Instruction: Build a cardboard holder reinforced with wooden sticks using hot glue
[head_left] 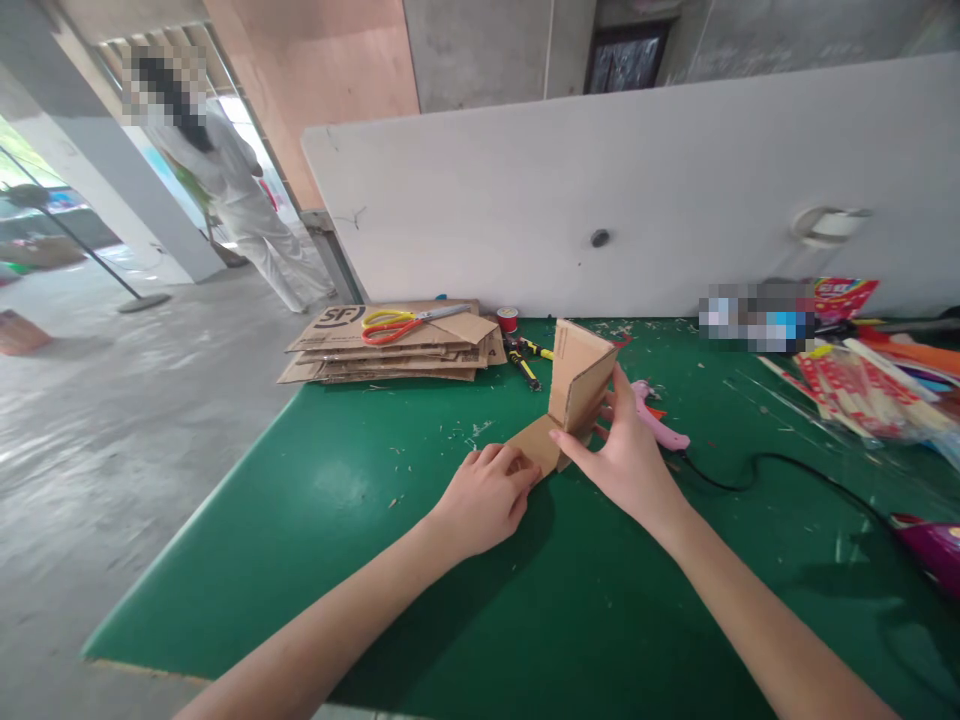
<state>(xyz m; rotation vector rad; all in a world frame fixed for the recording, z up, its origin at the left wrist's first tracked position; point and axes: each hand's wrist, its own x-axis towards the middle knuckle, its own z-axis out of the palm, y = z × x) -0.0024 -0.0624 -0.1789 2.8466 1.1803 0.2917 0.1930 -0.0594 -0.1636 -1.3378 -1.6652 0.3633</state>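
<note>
Between my hands is a folded piece of cardboard, with upright panels at the back and a flat flap lying towards me. My left hand is closed on the near end of the flap, its fingers curled over the edge close to the tabletop. My right hand grips the upright part from the right, thumb at the fold and fingers behind the panel. Some of the right fingers are hidden by the cardboard. Just behind the right hand lies a pink hot glue gun.
On the green table, flattened cardboard is stacked at the back left with orange-and-yellow scissors on top. Pliers and a red spool sit beside it. A black cord crosses the right side near plastic packets. A person stands far left.
</note>
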